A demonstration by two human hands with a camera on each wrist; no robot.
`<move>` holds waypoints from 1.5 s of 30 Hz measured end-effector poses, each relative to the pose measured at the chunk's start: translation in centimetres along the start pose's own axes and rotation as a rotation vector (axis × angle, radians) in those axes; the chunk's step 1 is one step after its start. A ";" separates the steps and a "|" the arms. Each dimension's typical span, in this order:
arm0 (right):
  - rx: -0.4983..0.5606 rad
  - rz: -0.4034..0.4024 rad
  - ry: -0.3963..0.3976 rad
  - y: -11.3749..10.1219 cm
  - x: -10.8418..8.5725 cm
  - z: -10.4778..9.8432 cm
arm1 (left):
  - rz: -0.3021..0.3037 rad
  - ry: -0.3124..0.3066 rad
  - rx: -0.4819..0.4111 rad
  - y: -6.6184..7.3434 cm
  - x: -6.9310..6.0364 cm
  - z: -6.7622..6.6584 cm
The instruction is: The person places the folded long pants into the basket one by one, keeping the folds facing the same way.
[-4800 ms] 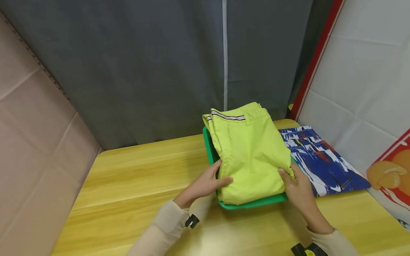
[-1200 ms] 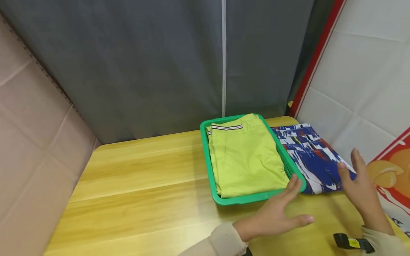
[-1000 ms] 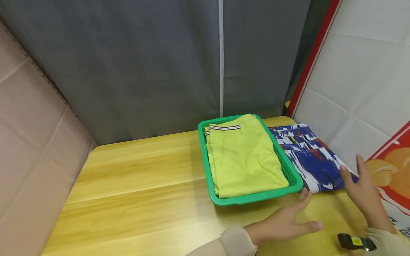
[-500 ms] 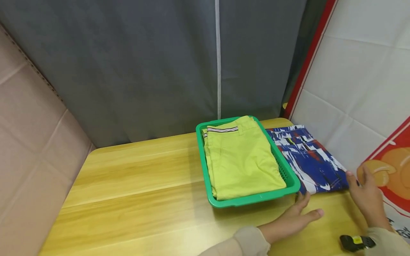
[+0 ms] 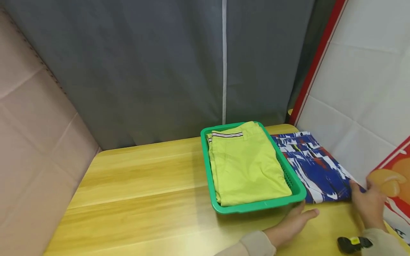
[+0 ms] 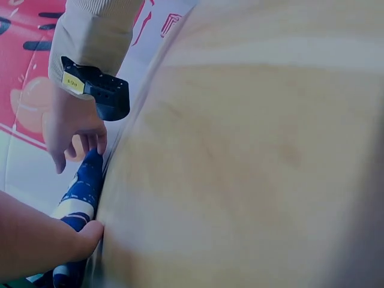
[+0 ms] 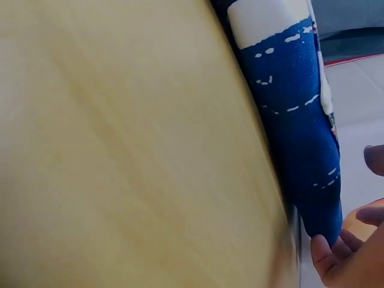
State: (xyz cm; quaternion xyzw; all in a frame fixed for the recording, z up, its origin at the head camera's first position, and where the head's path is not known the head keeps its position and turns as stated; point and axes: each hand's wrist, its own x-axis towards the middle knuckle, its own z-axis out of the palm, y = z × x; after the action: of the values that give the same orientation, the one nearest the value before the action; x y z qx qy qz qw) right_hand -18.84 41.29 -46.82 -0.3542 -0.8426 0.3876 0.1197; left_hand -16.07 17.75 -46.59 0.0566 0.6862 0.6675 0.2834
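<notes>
Folded blue, white and red patterned pants [image 5: 320, 174] lie flat on the table at the right. My right hand [image 5: 369, 204] is at their near right corner; in the right wrist view its fingertips [image 7: 324, 255] touch the end of the blue fold while the thumb stands apart. My left hand [image 5: 289, 225] reaches to their near left corner, thumb spread, its fingertips partly hidden by the green basket [image 5: 262, 205]. In the left wrist view its thumb [image 6: 90, 237] is beside the blue fold. Folded lime-yellow pants [image 5: 250, 167] with a striped waistband lie inside the basket.
The wooden table [image 5: 137, 192] extends left of the basket. A grey curtain [image 5: 144, 71] hangs behind it. Fabric panels stand on both sides, a pale one [image 5: 35, 142] at left and a white one [image 5: 362, 99] with red trim close behind the blue pants.
Earlier, both hands held the yellow pants over the basket; these now lie in it, let go. Both hands have moved right and closer in to the blue pants' near corners.
</notes>
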 end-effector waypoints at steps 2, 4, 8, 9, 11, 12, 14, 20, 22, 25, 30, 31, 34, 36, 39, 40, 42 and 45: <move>-0.022 -0.003 0.006 0.2 0.0 0.1 | -0.005 0.001 -0.022 -0.2 0.3 0.1; -0.042 0.002 -0.008 0.2 0.0 0.1 | -0.009 -0.015 -0.049 -0.3 0.4 0.1; -0.085 0.009 -0.045 0.1 0.0 0.1 | -0.020 -0.050 -0.083 -0.5 0.7 0.1; -0.097 0.013 -0.058 0.1 0.0 0.1 | -0.020 -0.057 -0.091 -0.5 0.7 0.1; -0.130 0.009 -0.070 0.2 0.1 0.1 | -0.020 -0.070 -0.085 -0.5 0.9 0.1; -0.145 0.012 -0.077 0.2 0.2 0.1 | -0.025 -0.072 -0.079 -0.5 1.0 0.2; -0.175 0.010 -0.083 0.2 0.4 0.1 | -0.031 -0.083 -0.088 -0.5 1.2 0.2; -0.213 -0.014 -0.098 0.7 0.7 0.0 | -0.054 -0.131 -0.197 -0.6 1.6 0.0; -0.196 -0.003 -0.112 0.9 0.6 0.0 | -0.068 -0.129 -0.219 -0.8 1.7 0.0; -0.149 0.047 -0.126 1.1 0.5 0.0 | -0.099 -0.118 -0.236 -0.9 1.8 0.0; 0.015 0.204 -0.150 0.9 0.5 0.3 | -0.159 -0.169 -0.277 -1.4 2.2 -0.5; 0.072 0.238 -0.151 0.9 0.5 0.4 | -0.164 -0.186 -0.295 -1.5 2.3 -0.6; 0.185 0.296 -0.143 0.8 0.4 0.6 | -0.163 -0.230 -0.342 -2.0 2.5 -0.8; 0.242 0.322 -0.140 0.7 0.4 0.7 | -0.145 -0.230 -0.356 -2.1 2.7 -0.9; 0.295 0.365 -0.165 0.7 0.4 0.9 | -0.116 -0.243 -0.318 -2.3 2.9 -1.1; 0.307 0.375 -0.172 0.8 0.3 0.9 | -0.107 -0.252 -0.301 -2.3 2.9 -1.2; 0.338 0.388 -0.184 0.9 0.4 0.8 | -0.098 -0.277 -0.257 -2.3 3.0 -1.4; 0.396 0.386 -0.223 1.2 0.5 0.5 | -0.090 -0.286 -0.258 -2.3 3.2 -1.5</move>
State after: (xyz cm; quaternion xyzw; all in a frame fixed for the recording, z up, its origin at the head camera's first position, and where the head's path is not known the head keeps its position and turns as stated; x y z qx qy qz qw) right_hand -18.81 41.93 -48.08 -0.4331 -0.6756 0.5964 0.0172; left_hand -18.75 17.65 -49.85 0.0835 0.5496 0.7217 0.4124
